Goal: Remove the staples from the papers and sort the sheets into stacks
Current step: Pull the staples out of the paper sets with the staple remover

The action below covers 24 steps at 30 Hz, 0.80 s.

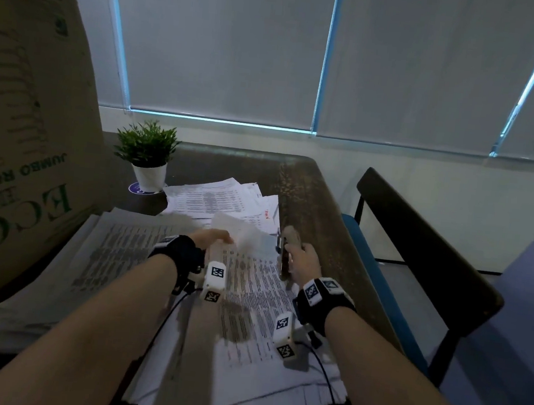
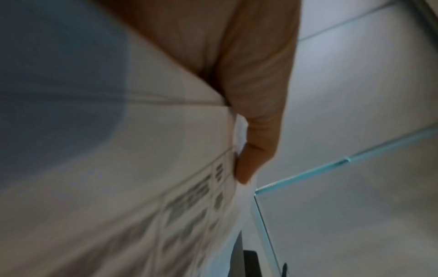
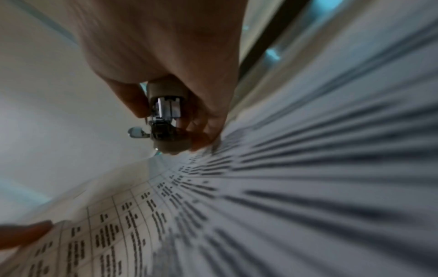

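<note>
In the head view my left hand (image 1: pixel 219 239) pinches the far edge of a printed sheet (image 1: pixel 249 238) and holds that edge curled up off the pile. The left wrist view shows a finger (image 2: pixel 251 150) pressed against that sheet's (image 2: pixel 142 168) edge. My right hand (image 1: pixel 298 254) grips a beige staple remover (image 1: pixel 285 243) just right of the lifted edge. In the right wrist view its metal jaws (image 3: pixel 166 120) hover close above the printed sheet (image 3: pixel 237 206). No staple is visible.
More printed sheets lie in a stack at the left (image 1: pixel 114 253) and a loose pile farther back (image 1: pixel 220 199). A large cardboard box (image 1: pixel 20 146) stands at the left, a potted plant (image 1: pixel 148 155) behind. A chair (image 1: pixel 417 249) stands by the table's right edge (image 1: pixel 338 228).
</note>
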### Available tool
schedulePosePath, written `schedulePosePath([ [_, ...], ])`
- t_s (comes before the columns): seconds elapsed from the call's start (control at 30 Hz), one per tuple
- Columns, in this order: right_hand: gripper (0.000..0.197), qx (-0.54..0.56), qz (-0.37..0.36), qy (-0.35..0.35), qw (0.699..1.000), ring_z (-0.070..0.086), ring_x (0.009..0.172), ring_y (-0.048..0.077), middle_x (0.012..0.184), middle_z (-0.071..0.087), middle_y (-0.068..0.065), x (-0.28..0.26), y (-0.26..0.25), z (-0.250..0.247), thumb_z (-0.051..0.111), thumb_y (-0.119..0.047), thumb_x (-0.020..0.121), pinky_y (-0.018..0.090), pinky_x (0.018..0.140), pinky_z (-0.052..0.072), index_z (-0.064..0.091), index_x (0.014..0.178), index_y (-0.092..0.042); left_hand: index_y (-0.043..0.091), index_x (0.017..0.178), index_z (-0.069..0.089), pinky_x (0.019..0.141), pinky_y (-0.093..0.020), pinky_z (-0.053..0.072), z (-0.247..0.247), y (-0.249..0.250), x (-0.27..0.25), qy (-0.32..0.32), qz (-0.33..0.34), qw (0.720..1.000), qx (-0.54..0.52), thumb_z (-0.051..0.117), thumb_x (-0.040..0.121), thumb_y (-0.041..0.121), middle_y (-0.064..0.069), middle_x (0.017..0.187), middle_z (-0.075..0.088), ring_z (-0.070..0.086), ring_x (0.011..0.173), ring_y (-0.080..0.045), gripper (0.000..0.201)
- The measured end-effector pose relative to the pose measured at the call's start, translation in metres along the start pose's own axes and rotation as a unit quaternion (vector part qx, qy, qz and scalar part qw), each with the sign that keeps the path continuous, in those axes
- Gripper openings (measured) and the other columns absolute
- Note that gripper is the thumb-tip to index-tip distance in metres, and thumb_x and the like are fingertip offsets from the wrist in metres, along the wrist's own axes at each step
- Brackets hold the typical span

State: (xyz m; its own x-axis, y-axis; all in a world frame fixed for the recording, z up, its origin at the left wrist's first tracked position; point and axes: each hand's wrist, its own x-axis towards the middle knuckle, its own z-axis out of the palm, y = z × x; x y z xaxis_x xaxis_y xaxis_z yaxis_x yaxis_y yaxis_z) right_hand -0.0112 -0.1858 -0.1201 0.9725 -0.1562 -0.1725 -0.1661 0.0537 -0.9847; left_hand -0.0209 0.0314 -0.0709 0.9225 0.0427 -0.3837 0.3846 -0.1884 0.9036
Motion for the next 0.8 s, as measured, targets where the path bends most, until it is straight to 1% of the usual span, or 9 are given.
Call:
schedulePosePath([
  [0.03, 0.03, -0.022, -0.009, -0.032, 0.999, 0.062, 0.071, 0.032, 0.094, 0.063, 0.022, -0.011, -0.014, 0.003, 0.063, -0.028, 0.091, 0.044, 0.066, 0.051, 0.048, 0.11, -0.01, 0.004, 0.09, 0.056, 0.067, -0.032, 0.044, -0.001, -0.002, -0.002, -0.01, -0.005, 1.0, 0.007, 0.055, 0.089, 0.009, -0.014, 0.097, 0.052, 0.057, 0.082, -0.035, 0.006],
  [0.1, 0.03, -0.099, -0.014, -0.096, 0.99, 0.061, 0.069, 0.029, 0.098, 0.061, 0.02, -0.018, -0.031, 0.011, 0.06, -0.014, 0.09, 0.042, 0.063, 0.052, 0.043, 0.115, -0.018, 0.002, 0.09, 0.054, 0.081, -0.04, 0.042, -0.001, -0.013, 0.005, -0.009, -0.014, 1.0, -0.007, 0.053, 0.089, 0.005, -0.014, 0.105, 0.048, 0.051, 0.099, -0.035, 0.003],
  [0.2, 0.047, -0.224, -0.036, -0.145, 0.963, 0.065, 0.089, 0.028, 0.112, 0.061, 0.013, -0.028, -0.039, 0.023, 0.063, -0.026, 0.087, 0.041, 0.074, 0.057, 0.042, 0.129, -0.026, 0.001, 0.083, 0.053, 0.087, -0.043, 0.042, 0.008, -0.03, 0.014, 0.01, -0.027, 1.0, -0.002, 0.053, 0.089, 0.001, -0.019, 0.098, 0.053, 0.05, 0.095, -0.033, 0.006],
  [0.3, 0.062, -0.338, -0.077, -0.178, 0.921, 0.056, 0.12, 0.034, 0.142, 0.049, 0.014, -0.037, -0.031, 0.034, 0.059, -0.03, 0.093, 0.037, 0.095, 0.045, 0.031, 0.149, -0.028, 0.001, 0.1, 0.058, 0.084, -0.043, 0.046, 0.015, -0.039, 0.022, 0.005, -0.022, 1.0, -0.02, 0.057, 0.093, 0.02, -0.022, 0.102, 0.06, 0.058, 0.087, -0.032, 0.02],
  [0.37, 0.06, -0.396, -0.112, -0.169, 0.896, 0.047, 0.13, 0.034, 0.151, 0.041, 0.014, -0.036, -0.024, 0.038, 0.05, -0.027, 0.099, 0.032, 0.101, 0.038, 0.025, 0.153, -0.026, -0.002, 0.117, 0.057, 0.091, -0.045, 0.045, 0.015, -0.044, 0.034, 0.017, -0.011, 1.0, -0.009, 0.059, 0.092, 0.033, -0.022, 0.113, 0.061, 0.06, 0.096, -0.035, 0.043],
  [0.47, 0.054, -0.424, -0.128, -0.168, 0.881, 0.046, 0.131, 0.036, 0.154, 0.037, 0.012, -0.034, -0.022, 0.04, 0.043, -0.021, 0.103, 0.031, 0.1, 0.036, 0.024, 0.154, -0.022, -0.003, 0.128, 0.051, 0.099, -0.047, 0.044, 0.015, -0.053, 0.062, 0.04, -0.013, 0.999, 0.012, 0.062, 0.088, 0.038, -0.022, 0.125, 0.057, 0.055, 0.113, -0.039, 0.058],
  [0.6, 0.047, -0.436, -0.118, -0.164, 0.877, 0.047, 0.128, 0.038, 0.147, 0.046, 0.017, -0.029, -0.016, 0.042, 0.04, -0.027, 0.102, 0.038, 0.103, 0.037, 0.035, 0.148, -0.025, -0.005, 0.124, 0.054, 0.092, -0.043, 0.046, 0.014, -0.054, 0.064, 0.041, -0.007, 0.999, -0.006, 0.065, 0.088, 0.032, -0.023, 0.123, 0.058, 0.058, 0.104, -0.035, 0.053],
  [0.73, 0.05, -0.457, -0.115, -0.166, 0.866, 0.046, 0.129, 0.04, 0.15, 0.042, 0.016, -0.026, -0.013, 0.043, 0.038, -0.024, 0.102, 0.037, 0.102, 0.037, 0.029, 0.151, -0.022, 0.001, 0.133, 0.046, 0.097, -0.052, 0.044, 0.001, -0.076, 0.105, 0.059, -0.036, 0.997, 0.03, 0.077, 0.071, 0.044, -0.02, 0.129, 0.055, 0.055, 0.115, -0.039, 0.081],
  [0.8, 0.05, -0.466, -0.121, -0.173, 0.859, 0.044, 0.132, 0.04, 0.154, 0.038, 0.014, -0.025, -0.015, 0.043, 0.037, -0.022, 0.103, 0.036, 0.104, 0.035, 0.026, 0.152, -0.019, 0.001, 0.137, 0.041, 0.097, -0.051, 0.046, 0.009, -0.065, 0.082, 0.063, -0.042, 0.996, 0.04, 0.082, 0.06, 0.047, -0.019, 0.132, 0.054, 0.054, 0.115, -0.038, 0.099],
])
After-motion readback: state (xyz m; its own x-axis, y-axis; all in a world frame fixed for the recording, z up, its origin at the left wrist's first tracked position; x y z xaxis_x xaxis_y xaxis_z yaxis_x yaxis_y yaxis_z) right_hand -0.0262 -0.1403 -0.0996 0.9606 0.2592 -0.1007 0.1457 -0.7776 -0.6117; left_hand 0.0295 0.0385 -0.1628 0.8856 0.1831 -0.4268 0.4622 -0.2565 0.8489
